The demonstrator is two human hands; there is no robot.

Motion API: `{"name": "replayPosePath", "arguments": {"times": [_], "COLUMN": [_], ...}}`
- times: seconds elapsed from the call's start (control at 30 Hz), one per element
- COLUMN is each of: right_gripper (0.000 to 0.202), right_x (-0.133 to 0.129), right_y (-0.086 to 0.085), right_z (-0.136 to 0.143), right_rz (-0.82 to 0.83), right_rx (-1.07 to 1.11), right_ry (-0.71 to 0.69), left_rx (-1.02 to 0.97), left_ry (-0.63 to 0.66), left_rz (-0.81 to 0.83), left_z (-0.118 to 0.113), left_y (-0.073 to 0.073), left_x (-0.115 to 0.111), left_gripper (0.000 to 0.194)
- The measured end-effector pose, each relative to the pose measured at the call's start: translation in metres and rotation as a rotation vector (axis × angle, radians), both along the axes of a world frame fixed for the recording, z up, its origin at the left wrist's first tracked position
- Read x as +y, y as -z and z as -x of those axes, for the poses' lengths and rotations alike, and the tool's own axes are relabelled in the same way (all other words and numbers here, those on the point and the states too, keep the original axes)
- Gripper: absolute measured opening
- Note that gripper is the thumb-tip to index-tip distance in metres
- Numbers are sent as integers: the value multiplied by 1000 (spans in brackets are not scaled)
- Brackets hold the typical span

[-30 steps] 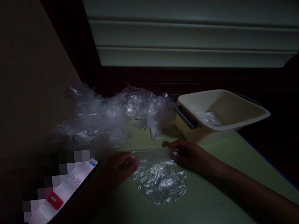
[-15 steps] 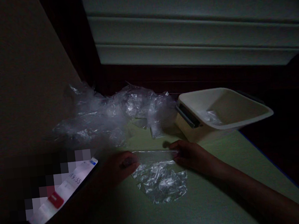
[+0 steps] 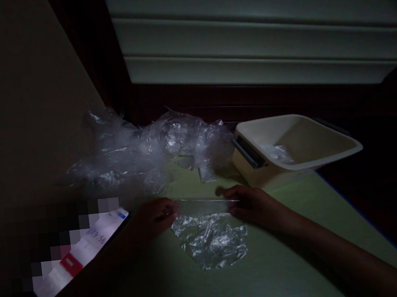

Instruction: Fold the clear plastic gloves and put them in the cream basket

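A clear plastic bag (image 3: 215, 241) lies crinkled over the table, its far edge stretched straight between my two hands. My left hand (image 3: 159, 214) pinches that edge at its left end, fingers curled. At the right end my right hand (image 3: 247, 205) grips the same edge between thumb and fingers. The upper strip of the bag is smooth and the lower part is wrinkled. Dim light hides the fine detail of the fingertips.
A heap of crumpled clear plastic bags (image 3: 142, 149) lies along the back left. To the right stands a cream plastic bin (image 3: 268, 174) with dark handles and some clear plastic inside. A lit phone (image 3: 82, 255) rests at the left of the green table (image 3: 185, 291).
My left hand has shifted slightly left along the bag's edge. The right hand keeps its place, and the bag is still between them.
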State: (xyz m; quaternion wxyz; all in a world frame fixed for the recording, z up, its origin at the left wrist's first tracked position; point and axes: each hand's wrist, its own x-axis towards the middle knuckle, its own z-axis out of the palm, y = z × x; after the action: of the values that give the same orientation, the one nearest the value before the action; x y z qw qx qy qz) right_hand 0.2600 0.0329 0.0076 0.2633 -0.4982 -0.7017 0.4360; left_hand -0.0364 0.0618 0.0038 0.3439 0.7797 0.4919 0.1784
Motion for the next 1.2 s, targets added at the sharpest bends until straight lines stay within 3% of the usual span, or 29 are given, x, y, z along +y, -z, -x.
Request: {"name": "replayPosePath", "arguments": {"times": [0.33, 0.63, 0.93, 1.1, 1.2], "right_gripper": [30, 8, 13, 23, 39], "right_x": [-1, -1, -7, -14, -19], "right_y": [-2, -3, -15, -35, -38], "right_z": [-1, 0, -1, 0, 4], "right_rz": [-41, -187, -332, -377, -456], "right_rx": [-82, -172, -241, -506, -628], "right_ry": [1, -3, -118, -286, -250], "left_rx": [0, 11, 170, 282, 310], "left_ry": [64, 201, 359, 408, 432], "left_rz": [-101, -331, -456, -529, -566], "left_z": [1, -1, 2, 2, 2], "left_y": [0, -5, -10, -11, -9], "left_x": [-1, -5, -10, -14, -13], "left_gripper": [17, 19, 28, 30, 29]}}
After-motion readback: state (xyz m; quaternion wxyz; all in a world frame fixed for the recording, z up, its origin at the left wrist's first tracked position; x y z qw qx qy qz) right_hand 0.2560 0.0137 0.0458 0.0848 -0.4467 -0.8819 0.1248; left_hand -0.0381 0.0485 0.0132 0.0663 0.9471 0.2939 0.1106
